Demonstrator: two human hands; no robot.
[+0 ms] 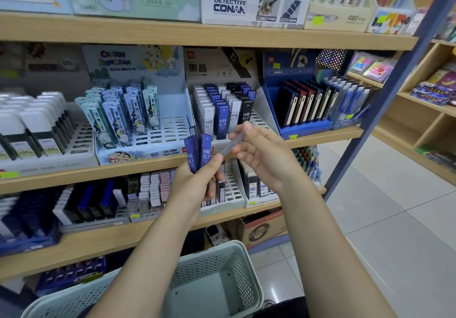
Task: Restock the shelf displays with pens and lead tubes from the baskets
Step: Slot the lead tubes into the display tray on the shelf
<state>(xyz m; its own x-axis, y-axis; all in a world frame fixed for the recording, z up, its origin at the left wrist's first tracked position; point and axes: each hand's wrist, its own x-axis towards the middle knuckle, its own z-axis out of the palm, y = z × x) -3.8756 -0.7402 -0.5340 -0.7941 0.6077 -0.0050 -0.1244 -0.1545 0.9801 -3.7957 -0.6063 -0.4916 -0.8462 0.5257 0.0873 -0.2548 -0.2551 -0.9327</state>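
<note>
My left hand (pixel 195 187) grips a fan of blue HB 0.7 lead tubes (pixel 201 153), upright, in front of the middle shelf. My right hand (pixel 261 154) pinches one more tube (pixel 233 142), blurred and tilted, just right of the fan. Behind both hands stands the white lead display (pixel 265 124) with rows of white, blue and black HB 0.7 tubes and open slots at its front. A pale green perforated basket (pixel 246 275) sits below my arms; the part of its bottom that shows is bare.
Left of it a cartoon-printed display (pixel 172 125) holds lead packs with free slots at its right. A blue display (pixel 306 125) of dark cases stands to the right. Lower shelves carry more lead displays (pixel 148 194). A blue steel upright (pixel 385 93) bounds the shelf; tiled floor lies right.
</note>
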